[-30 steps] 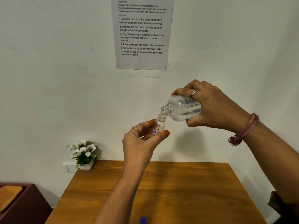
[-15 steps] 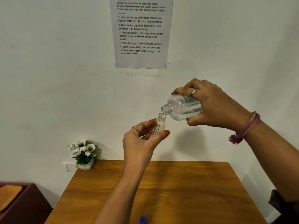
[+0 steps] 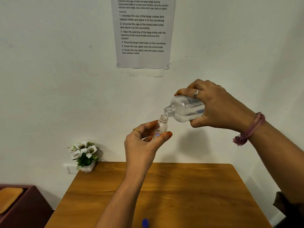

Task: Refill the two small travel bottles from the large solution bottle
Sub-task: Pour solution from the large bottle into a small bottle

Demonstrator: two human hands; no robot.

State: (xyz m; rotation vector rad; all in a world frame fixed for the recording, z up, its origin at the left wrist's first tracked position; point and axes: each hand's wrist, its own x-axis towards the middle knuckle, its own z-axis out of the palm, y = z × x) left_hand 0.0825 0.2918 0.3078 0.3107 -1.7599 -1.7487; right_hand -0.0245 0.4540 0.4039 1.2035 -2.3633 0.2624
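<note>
My left hand [image 3: 144, 143] holds a small clear travel bottle [image 3: 160, 129] upright in the air above the table, thumb and fingers around its lower body, cap off. My right hand [image 3: 218, 107] grips the large clear solution bottle [image 3: 184, 109] and tips it down to the left, its open neck just above and touching the rim of the small bottle's mouth. Clear liquid lies in the lower side of the large bottle. Only one small bottle is in view.
A wooden table [image 3: 181, 195] stands against the white wall. A blue cap [image 3: 145, 222] lies at its near edge. A small pot of white flowers [image 3: 83, 155] sits at the back left corner. A dark red cabinet [image 3: 24, 206] is at the lower left. An instruction sheet [image 3: 143, 33] hangs on the wall.
Both hands and bottles have stayed almost still. The large bottle has shifted very slightly upward and keeps its tilt over the small bottle.
</note>
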